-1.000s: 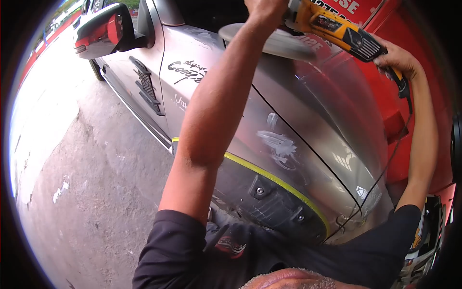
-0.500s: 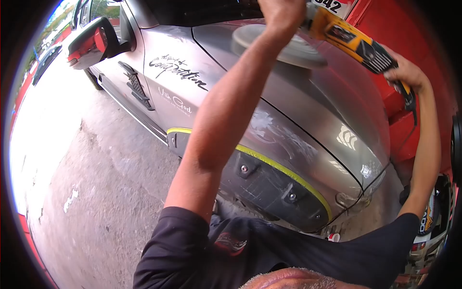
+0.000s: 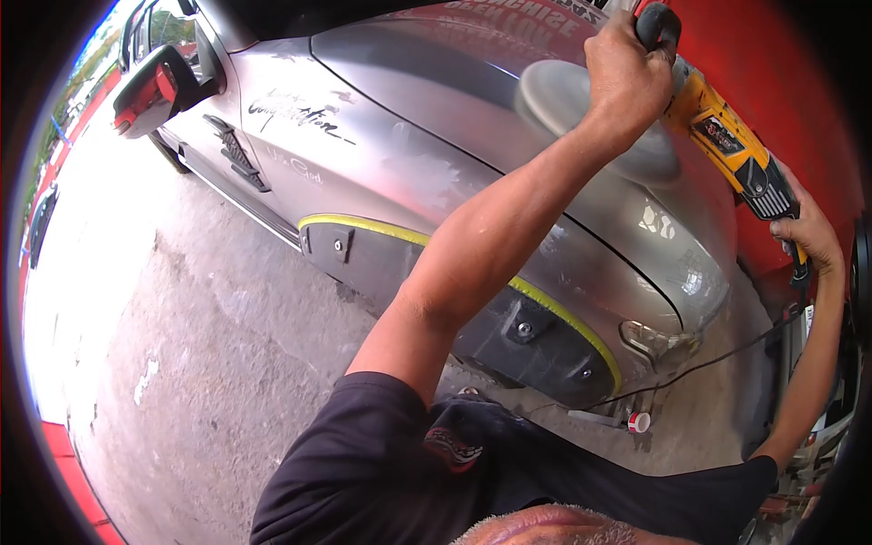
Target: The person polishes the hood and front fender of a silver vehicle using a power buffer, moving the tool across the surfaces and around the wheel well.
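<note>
Alongside us, filling most of the view, stands a silver-grey car (image 3: 381, 118), its hood (image 3: 427, 50) beyond the fender. Concrete floor (image 3: 218, 300) lies to the left and near. Dark wheel-arch trim (image 3: 518, 331) edged in yellow curves along the car's near side.

Next in size: a yellow-and-black polisher (image 3: 727, 141), far right, over the hood. Its wide round pad (image 3: 549, 95) is blurred; we cannot tell whether it touches the paint. Our left hand (image 3: 627, 77) is closed around the black loop handle (image 3: 656, 20) at the head; our right hand (image 3: 813, 232) wraps the rear grip (image 3: 799, 259).

Handling, judged: a rigid tool, fairly heavy, weight toward the head. Best holds are the loop and the rear grip, well spread so that we can resist twist; fingers belong off the pad, which looks softer than the casing. Casing probably smooth, less secure to grasp. Paint would scratch easily if the hard parts met it.

Smaller items: a thin dark cord (image 3: 718, 361) runs across low right; near its far end from the tool, a small red-and-white object (image 3: 639, 422) rests on the floor, identity uncertain.
</note>
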A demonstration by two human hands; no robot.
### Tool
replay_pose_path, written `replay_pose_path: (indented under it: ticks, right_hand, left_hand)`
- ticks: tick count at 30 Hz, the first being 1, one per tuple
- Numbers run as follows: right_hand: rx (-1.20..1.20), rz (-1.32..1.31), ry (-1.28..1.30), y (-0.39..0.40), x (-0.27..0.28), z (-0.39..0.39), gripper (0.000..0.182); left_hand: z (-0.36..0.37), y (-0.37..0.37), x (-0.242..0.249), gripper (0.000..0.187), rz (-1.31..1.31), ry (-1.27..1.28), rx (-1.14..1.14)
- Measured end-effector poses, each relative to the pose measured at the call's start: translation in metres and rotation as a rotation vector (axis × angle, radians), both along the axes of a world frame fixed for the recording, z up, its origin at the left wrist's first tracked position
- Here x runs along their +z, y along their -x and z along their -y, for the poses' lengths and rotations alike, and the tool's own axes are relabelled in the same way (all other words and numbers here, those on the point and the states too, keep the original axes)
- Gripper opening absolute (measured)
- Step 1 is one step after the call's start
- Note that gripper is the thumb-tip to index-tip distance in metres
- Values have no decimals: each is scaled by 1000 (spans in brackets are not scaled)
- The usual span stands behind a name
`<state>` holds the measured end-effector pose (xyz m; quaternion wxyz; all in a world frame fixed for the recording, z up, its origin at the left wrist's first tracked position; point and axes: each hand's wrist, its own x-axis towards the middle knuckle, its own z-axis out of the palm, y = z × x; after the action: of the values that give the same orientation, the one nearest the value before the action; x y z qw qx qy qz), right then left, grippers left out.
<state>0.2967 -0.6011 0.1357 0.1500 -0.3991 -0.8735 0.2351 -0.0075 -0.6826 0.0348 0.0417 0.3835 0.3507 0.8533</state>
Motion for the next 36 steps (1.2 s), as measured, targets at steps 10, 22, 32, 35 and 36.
replay_pose_path:
  ticks: [10,22,32,35,36]
  right_hand:
    - [281,67,-128,173,7,68,103]
    - [272,130,-160,331,22,144,96]
    - [146,89,-29,227,10,127,99]
    - [108,77,-39,220,10,130,106]
    - [109,78,-59,222,11,134,105]
  left_hand:
    - [121,162,-7,18,-80,-12,168]
    - [184,302,-3,24,19,-148,49]
    - [145,223,-8,24,-85,-7,173]
    - [144,214,-9,25,-99,-123,117]
    - [145,214,-8,25,-104,-120,121]
